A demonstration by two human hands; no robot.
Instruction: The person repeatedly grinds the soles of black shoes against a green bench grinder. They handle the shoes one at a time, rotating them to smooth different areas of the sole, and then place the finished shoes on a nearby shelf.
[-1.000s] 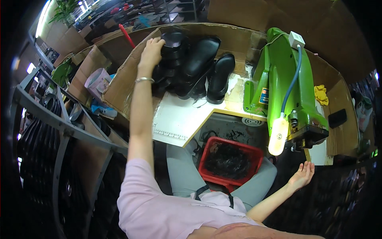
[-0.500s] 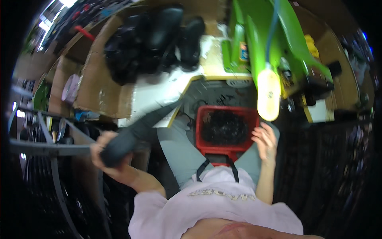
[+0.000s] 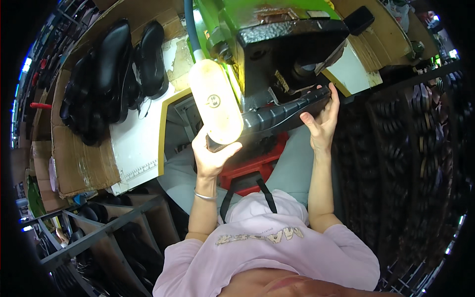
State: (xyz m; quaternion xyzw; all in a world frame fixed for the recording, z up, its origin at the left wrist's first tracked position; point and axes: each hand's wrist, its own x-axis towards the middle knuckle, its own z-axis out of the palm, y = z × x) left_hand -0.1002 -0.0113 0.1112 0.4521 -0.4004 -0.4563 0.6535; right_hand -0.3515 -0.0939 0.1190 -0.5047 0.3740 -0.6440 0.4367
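A black shoe sole (image 3: 284, 115) with a ribbed side lies level between my hands, close under the black head of a green machine (image 3: 292, 49). My left hand (image 3: 210, 156) grips its left end, with the thumb toward me and the fingers partly behind a lit oval lamp (image 3: 215, 101). Around the right end my right hand (image 3: 324, 121) is closed, thumb on the near side and fingers on the far side. Whether the sole touches the machine cannot be made out, since the head and the lamp cover part of it.
Several black soles (image 3: 111, 69) are heaped in a cardboard box (image 3: 81, 163) on the white worktable (image 3: 136, 133), which has a yellow edge. Between my knees sits a red crate (image 3: 255, 171). A metal rack (image 3: 106, 230) stands left; shelves of dark soles (image 3: 391, 163) fill the right.
The sole has come from the left to beneath the machine head. My right hand, earlier empty by my knee, has risen and taken its other end. The view has swung right.
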